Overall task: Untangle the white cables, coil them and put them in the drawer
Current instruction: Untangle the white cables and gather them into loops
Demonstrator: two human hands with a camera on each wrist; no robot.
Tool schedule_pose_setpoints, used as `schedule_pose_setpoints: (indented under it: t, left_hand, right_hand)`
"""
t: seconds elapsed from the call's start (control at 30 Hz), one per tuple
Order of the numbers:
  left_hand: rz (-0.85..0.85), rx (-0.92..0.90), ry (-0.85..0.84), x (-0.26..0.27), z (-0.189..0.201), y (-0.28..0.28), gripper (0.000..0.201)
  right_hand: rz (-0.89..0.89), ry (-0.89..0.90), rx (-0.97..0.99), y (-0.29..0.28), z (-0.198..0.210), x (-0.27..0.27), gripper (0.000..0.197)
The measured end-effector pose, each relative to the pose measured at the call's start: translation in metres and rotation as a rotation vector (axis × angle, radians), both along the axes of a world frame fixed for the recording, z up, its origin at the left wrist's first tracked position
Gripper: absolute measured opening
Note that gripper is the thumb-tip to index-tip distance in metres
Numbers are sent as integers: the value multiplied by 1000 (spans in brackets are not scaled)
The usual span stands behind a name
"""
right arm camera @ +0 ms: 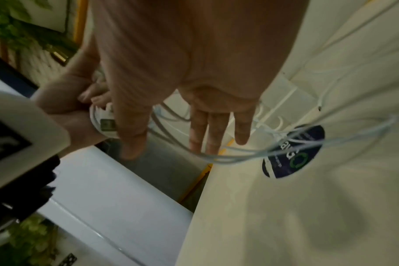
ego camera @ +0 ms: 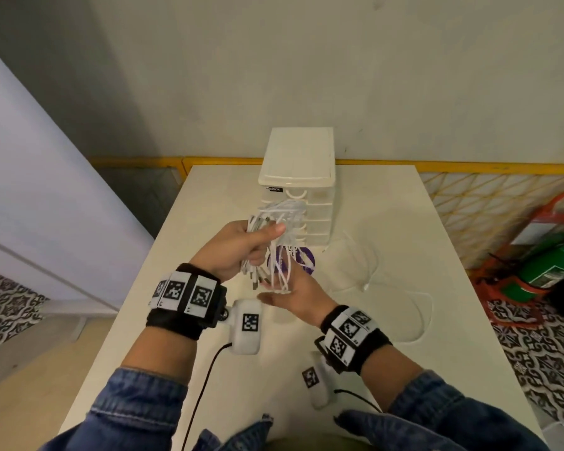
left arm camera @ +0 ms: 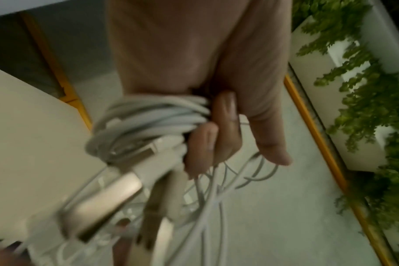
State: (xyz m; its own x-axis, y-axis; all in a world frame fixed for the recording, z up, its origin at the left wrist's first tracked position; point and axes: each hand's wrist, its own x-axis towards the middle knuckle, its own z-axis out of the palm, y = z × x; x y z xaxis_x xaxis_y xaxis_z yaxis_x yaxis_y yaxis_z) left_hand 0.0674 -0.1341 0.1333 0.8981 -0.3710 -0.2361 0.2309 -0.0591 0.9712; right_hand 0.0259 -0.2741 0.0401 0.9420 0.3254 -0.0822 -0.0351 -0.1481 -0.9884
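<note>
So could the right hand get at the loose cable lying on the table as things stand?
Probably yes: the right hand is open and holds nothing, and the loose cable lies uncovered on the table to its right.

White tabletop (ego camera: 388, 369) — the small drawer unit (ego camera: 298, 190) stands at its far edge, a round purple sticker (ego camera: 306, 263) just in front, and one loose white cable (ego camera: 404, 288) trails along the right side.

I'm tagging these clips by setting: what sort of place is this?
Probably an indoor office or shared workroom rather than a home: a white table holding a plastic drawer unit, a green fire extinguisher on patterned floor tiles.
</note>
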Motion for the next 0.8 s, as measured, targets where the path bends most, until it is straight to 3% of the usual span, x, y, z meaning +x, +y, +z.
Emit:
schedule_pose_setpoints:
  t: [0.1,0.17,0.27,0.37,0.43,0.53,0.57,0.7,0.8]
  left_hand:
    - [-30,-30,-16,0,6,10,33]
    - [85,90,-28,3,5,22,38]
    - [308,317,-73,7,2,45,29]
    - [336,373,-87,6,2,58,26]
    - [295,374,-82,3,5,56,26]
    - [236,406,-62,1,9,38,27]
    - [213,450,-77,0,8,29,28]
    - [157,563,-242,-6,7,-4,32]
    - [18,640,-423,-11,6,-16,38]
  right_hand:
    - [-175,-19,33,-15,12,0,26]
    - [-344,-43,83,-43,19,5,28]
    - [-638,-137,67,-96,24,13,29]
    - [-738,-158,1,-136,25,12,23]
    - [-719,-128,-120,-149,14,16,24]
    - [-461,-20,-577,-146,0,19,45]
    - [-419,-31,-601,-139,1,18,53]
    - [-309,-411,-240,-88,36,8,67]
    - [-255,-551,-296,-54,52,6,56]
